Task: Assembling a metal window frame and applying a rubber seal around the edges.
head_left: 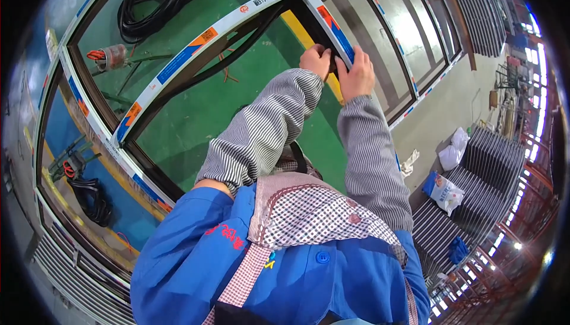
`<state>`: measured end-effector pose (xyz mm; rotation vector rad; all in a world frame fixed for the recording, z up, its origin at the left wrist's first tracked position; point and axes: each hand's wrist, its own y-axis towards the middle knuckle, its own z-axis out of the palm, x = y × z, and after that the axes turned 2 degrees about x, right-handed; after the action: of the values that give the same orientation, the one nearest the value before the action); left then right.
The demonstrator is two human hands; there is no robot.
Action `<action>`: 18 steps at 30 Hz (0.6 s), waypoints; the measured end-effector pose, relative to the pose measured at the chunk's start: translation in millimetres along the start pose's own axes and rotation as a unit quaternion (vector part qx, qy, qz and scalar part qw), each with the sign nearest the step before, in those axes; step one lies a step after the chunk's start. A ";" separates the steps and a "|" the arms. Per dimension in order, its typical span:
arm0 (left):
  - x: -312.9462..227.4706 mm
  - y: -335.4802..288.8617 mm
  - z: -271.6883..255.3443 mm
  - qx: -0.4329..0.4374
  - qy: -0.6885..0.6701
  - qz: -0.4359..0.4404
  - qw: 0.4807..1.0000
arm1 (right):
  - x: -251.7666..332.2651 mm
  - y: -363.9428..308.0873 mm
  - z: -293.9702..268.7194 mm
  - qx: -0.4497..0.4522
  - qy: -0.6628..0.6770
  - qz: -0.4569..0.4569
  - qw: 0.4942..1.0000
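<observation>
My hands are at the right side of a window frame (202,39) covered with white, blue and orange protective film. My left hand (315,61) is closed at the dark inner edge, its fingers pinched on what looks like the black rubber sealing strip there. Close beside it, my right hand (357,75) grips the frame, thumb on the inner edge and fingers over the filmed face. A loose length of black rubber strip (228,59) hangs inside the frame, running from the upper corner toward the lower left. Where the strip meets my fingertips is partly hidden.
Coiled black strip (127,13) lies beyond the frame, near a clear container with orange-handled tools (108,58). Another black coil (92,201) is at the left. More filmed frames (380,34) lie to the right. Bags (444,192) rest on stacked profiles (484,165).
</observation>
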<state>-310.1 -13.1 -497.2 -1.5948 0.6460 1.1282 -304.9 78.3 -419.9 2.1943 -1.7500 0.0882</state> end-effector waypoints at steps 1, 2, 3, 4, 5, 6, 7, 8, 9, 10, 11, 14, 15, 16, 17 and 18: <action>3.5 2.3 2.8 0.018 -0.023 -0.005 1.000 | 0.6 5.5 3.0 -0.002 -0.002 0.003 1.000; 30.9 31.0 -8.0 -0.006 -0.088 -0.016 0.996 | 30.5 21.9 9.3 0.025 0.010 -0.014 1.000; 31.9 29.4 -2.9 0.001 -0.088 -0.019 0.996 | 27.9 24.4 13.1 0.052 -0.003 0.003 0.999; 31.1 28.0 -1.0 0.002 -0.083 -0.040 0.996 | 25.9 26.6 15.9 0.041 -0.015 -0.012 0.999; 25.5 25.3 -1.5 0.002 -0.079 -0.061 0.995 | 24.6 27.6 18.1 0.040 -0.017 -0.011 0.999; 28.1 28.7 3.4 -0.004 -0.105 -0.058 0.993 | 24.2 28.7 20.0 0.031 -0.031 -0.012 0.999; 27.1 27.5 2.6 -0.005 -0.105 -0.058 0.993 | 25.1 28.5 22.0 0.024 -0.043 -0.013 0.999; 26.1 25.6 0.8 0.002 -0.123 -0.050 0.991 | 26.2 28.2 23.0 0.025 -0.042 -0.015 0.999; 25.1 23.3 -1.7 0.009 -0.140 -0.041 0.989 | 27.9 27.8 23.8 0.029 -0.054 -0.013 0.998; 12.7 12.7 -0.1 0.029 -0.104 -0.035 0.994 | 19.8 23.9 21.9 0.033 -0.075 0.001 0.997; 6.8 5.2 -2.1 0.033 -0.104 -0.036 0.993 | 17.8 21.6 20.6 0.032 -0.079 0.004 0.996; 4.0 5.7 -9.8 0.063 -0.208 -0.059 0.974 | 23.5 25.1 22.4 0.050 -0.069 0.014 0.996; 15.2 11.8 -14.6 0.072 -0.255 -0.066 0.962 | 29.4 26.3 24.0 0.048 -0.063 0.002 0.997; 16.1 12.1 -15.2 0.091 -0.301 -0.077 0.946 | 28.8 25.5 22.0 0.049 -0.073 -0.003 0.996; 17.6 10.2 -14.4 0.102 -0.308 -0.083 0.942 | 29.3 27.6 22.2 0.050 -0.082 -0.008 0.995; 16.3 15.2 -14.5 0.100 -0.309 -0.080 0.942 | 30.5 34.1 24.1 0.026 -0.084 -0.037 0.995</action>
<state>-311.1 -29.6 -518.2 -1.0145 0.1984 1.3060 -333.9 36.2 -427.6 2.3623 -1.7689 -0.0724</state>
